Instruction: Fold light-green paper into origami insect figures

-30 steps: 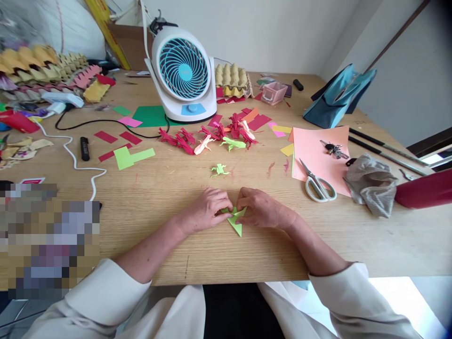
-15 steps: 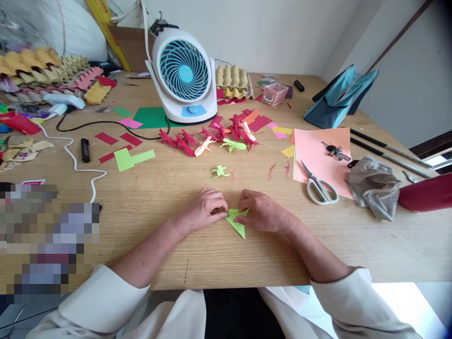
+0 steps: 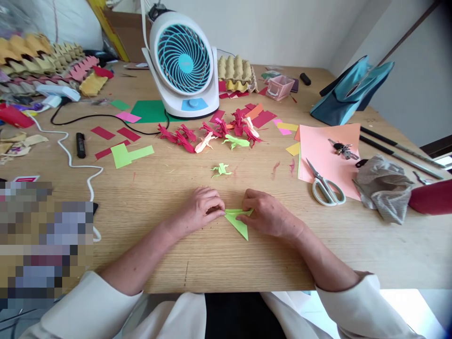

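A folded light-green paper (image 3: 239, 225), with a point facing the table's front edge, lies between my hands. Its left corner is pinched between the thumb and fingers of my left hand (image 3: 205, 207). The right corner is gripped by my right hand (image 3: 265, 213), whose thumb rests on top of the paper. Just beyond them sits a small light-green folded figure (image 3: 221, 170). Farther back is a cluster of red folded figures (image 3: 183, 139), with a larger light-green one (image 3: 236, 141) and pale ones among them.
White-handled scissors (image 3: 325, 188) lie partly on pink paper sheets (image 3: 310, 141) at the right, near keys and a grey cloth (image 3: 383, 186). A white fan (image 3: 192, 101) stands at the back. Left are green paper pieces (image 3: 122, 155), a black marker (image 3: 81, 145) and a white cable.
The paper's upper edge shows wider between my hands, which are slightly farther apart. The camera view has shifted a little. Both hands keep their hold.
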`<state>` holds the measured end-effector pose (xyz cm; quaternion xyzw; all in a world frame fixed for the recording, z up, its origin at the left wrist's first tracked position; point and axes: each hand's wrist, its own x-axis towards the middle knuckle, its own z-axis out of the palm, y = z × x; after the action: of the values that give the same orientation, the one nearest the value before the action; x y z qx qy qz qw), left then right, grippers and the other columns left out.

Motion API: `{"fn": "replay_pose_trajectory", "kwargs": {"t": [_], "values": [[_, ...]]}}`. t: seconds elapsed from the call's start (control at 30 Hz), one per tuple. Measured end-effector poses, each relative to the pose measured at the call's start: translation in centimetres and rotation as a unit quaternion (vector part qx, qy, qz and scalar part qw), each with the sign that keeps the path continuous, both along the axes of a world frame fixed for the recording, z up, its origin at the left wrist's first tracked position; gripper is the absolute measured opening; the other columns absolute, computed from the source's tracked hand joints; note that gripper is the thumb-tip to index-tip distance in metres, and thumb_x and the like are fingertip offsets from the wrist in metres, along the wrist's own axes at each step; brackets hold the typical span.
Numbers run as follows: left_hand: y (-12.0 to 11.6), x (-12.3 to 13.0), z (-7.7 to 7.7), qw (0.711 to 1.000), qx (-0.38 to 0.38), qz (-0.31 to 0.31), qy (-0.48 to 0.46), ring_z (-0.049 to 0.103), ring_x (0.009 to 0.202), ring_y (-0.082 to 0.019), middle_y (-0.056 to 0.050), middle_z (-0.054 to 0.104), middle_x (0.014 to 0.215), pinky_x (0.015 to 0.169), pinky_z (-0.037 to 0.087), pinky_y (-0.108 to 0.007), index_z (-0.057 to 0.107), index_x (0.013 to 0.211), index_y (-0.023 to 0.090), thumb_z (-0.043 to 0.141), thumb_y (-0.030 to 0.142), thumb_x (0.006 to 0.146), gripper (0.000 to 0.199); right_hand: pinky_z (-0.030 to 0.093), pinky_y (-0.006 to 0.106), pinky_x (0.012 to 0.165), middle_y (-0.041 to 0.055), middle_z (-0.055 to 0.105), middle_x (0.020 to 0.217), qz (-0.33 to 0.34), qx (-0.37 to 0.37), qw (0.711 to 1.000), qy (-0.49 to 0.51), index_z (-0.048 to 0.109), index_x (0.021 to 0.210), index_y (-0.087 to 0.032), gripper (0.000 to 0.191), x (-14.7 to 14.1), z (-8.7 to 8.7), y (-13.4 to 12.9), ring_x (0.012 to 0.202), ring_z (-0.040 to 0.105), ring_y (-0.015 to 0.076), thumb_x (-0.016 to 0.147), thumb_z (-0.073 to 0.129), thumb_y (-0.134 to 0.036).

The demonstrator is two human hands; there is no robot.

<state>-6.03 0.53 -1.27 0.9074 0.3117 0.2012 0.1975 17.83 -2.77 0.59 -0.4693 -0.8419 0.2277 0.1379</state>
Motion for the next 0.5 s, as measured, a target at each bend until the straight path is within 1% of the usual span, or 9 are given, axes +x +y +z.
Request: {"fn": "replay_pose_trajectory", "kwargs": {"t": [0.13,0.37,0.5], "values": [[-0.17,0.02,-0.19,1.000,-0.009,0.013,-0.003,0.055,0.081,-0.016,-0.001,0.059,0.081,0.080,0.041,-0.032,0.064,0.080,0.018,0.062,0.029,0.092,0.016,0.036,0.025,0.063,0.0022,0.054,0.080,-0.015,0.001,1.000,0.003,0.058,0.067,-0.016,0.023,-0.19,-0.13,-0.04,0.067,0.050,0.0112,0.086,0.067,-0.026],[-0.53,0.12,-0.18,0.999,-0.036,0.039,-0.007,0.054,0.087,-0.018,-0.003,0.056,0.086,0.079,0.043,-0.031,0.061,0.080,0.018,0.061,0.028,0.091,0.015,0.035,0.027,0.063,0.0028,0.054,0.080,-0.031,0.011,0.999,-0.006,0.059,0.068,-0.017,0.019,-0.42,-0.53,-0.08,0.069,0.050,0.0129,0.085,0.067,-0.021],[-0.72,0.24,-0.14,0.998,-0.050,0.047,0.001,0.054,0.092,-0.019,-0.004,0.054,0.094,0.083,0.043,-0.033,0.059,0.082,0.018,0.059,0.024,0.092,0.011,0.034,0.027,0.062,0.0028,0.053,0.077,-0.033,0.016,0.999,-0.008,0.056,0.064,-0.017,0.023,-0.53,-0.57,-0.13,0.067,0.048,0.0130,0.084,0.066,-0.020]]}}
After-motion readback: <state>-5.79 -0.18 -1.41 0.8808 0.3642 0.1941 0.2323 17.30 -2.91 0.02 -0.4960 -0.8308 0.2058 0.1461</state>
